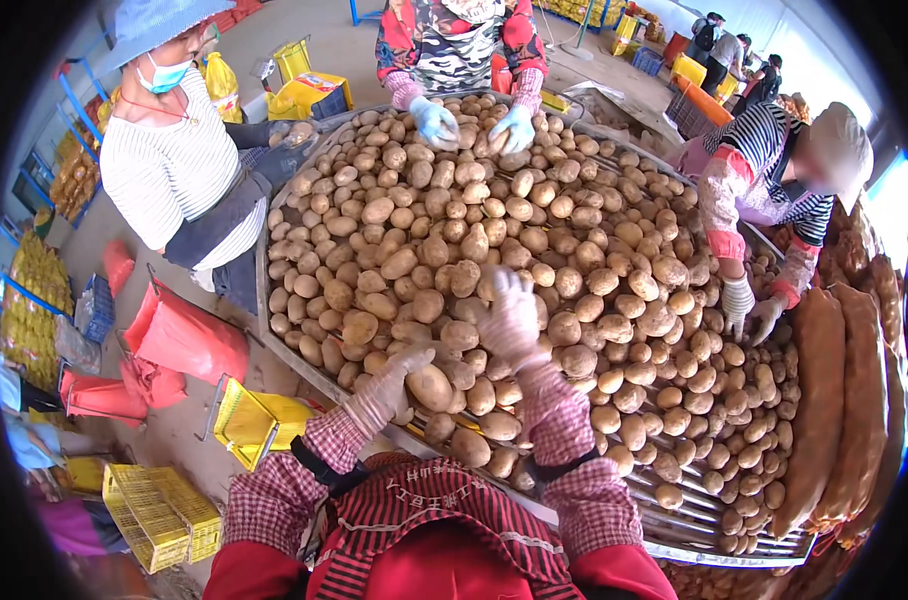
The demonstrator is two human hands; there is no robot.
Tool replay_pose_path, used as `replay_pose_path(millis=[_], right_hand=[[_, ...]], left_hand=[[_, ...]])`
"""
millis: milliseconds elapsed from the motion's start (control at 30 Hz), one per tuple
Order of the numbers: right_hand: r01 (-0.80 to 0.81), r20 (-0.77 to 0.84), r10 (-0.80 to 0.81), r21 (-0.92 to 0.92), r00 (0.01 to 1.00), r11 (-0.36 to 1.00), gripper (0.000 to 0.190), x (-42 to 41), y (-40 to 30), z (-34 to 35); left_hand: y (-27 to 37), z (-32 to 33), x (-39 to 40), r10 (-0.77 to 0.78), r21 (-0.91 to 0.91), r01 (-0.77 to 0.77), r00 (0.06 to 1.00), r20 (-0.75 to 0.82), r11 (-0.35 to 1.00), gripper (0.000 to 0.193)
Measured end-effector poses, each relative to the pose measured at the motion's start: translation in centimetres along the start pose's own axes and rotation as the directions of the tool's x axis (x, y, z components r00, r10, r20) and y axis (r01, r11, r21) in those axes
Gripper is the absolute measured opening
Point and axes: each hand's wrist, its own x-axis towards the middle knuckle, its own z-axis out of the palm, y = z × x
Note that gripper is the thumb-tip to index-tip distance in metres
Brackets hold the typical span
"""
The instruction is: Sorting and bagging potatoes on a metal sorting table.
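Note:
Potatoes [401, 262] cover a slatted metal sorting table [686, 517] before me. My left hand [395, 379], in a pale knit glove, rests at the near edge against a large potato [429, 388]; whether it grips that potato cannot be made out. My right hand [510, 319], in a similar glove and slightly blurred, is over the potatoes near the middle with its fingers extended. Its palm side is hidden. Both forearms wear red checked sleeves.
Co-workers' gloved hands touch potatoes at the far side [435, 124] and right [739, 307]. Another person [184, 165] stands at left. Filled net sacks [814, 397] lie right; a red bag [188, 334], a yellow bag [255, 420] and yellow crates [158, 517] stand left.

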Motion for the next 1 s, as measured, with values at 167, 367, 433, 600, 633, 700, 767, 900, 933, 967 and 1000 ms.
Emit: replay_pose_path(millis=[167, 367, 433, 600, 633, 700, 767, 900, 933, 967, 1000], right_hand=[[-0.220, 0.393, 0.224, -0.056, 0.892, 0.974, 0.059, 3.2, 5.8, 2.3], [-0.484, 0.585, 0.336, 0.806, 0.738, -0.340, 0.042, 0.2, 3.7, 3.1], [-0.401, 0.361, 0.253, 0.907, 0.898, 0.131, 0.037, -1.3, 1.9, 1.7], [-0.125, 0.065, 0.122, 0.801, 0.990, 0.586, 0.028, -4.8, -1.5, 4.3], [0.128, -0.051, -0.118, 0.431, 0.992, 0.893, 0.024, -6.0, -2.5, 4.8], [-0.253, 0.355, -0.004, 0.674, 0.935, 0.694, 0.024, -6.9, -6.8, 3.3], [-0.245, 0.292, -0.003, 0.808, 0.957, 0.536, 0.028, -8.6, -7.1, 3.1], [-0.172, 0.311, -0.032, 0.606, 0.950, 0.777, 0.034, -9.1, -4.0, -1.4], [-0.455, 0.492, 0.226, 0.417, 0.841, 0.787, 0.037, -8.8, -2.1, -2.0], [-0.084, 0.176, 0.068, 0.086, 0.982, 0.993, 0.037, -8.9, 0.3, -3.0], [-0.242, 0.115, 0.244, -0.036, 0.963, 0.970, 0.031, -8.9, 2.8, -4.0]], left_hand=[[-0.4, -1.3, -0.2, -0.075, -0.151, 0.047, 0.979, -0.187, 0.987, 0.035], [-2.3, -5.1, -0.6, -0.023, -0.266, -0.031, 0.980, -0.197, 0.963, 0.032], [-2.5, -3.7, -1.0, -0.008, -0.259, -0.048, 0.978, -0.209, 0.965, 0.030], [-1.3, -0.5, -1.1, -0.051, -0.219, 0.060, 0.998, 0.045, 0.974, 0.052], [-0.7, 0.3, -1.7, -0.079, -0.202, 0.120, 0.977, 0.196, 0.972, 0.057], [-1.8, -1.5, -1.7, -0.048, -0.185, 0.075, 0.988, 0.144, 0.980, 0.061], [-3.6, -4.0, -0.6, -0.021, -0.153, 0.044, 0.988, 0.153, 0.987, 0.064], [-2.9, -7.9, -4.6, 0.139, -0.250, -0.107, 0.984, 0.111, 0.962, 0.064], [-2.1, -9.1, -6.3, 0.191, -0.323, -0.166, 0.981, 0.045, 0.932, 0.061], [-1.6, -10.3, -7.9, 0.243, -0.391, -0.235, 0.970, -0.030, 0.890, 0.058], [-1.5, -11.6, -9.0, 0.256, -0.391, -0.259, 0.965, -0.060, 0.883, 0.058]])
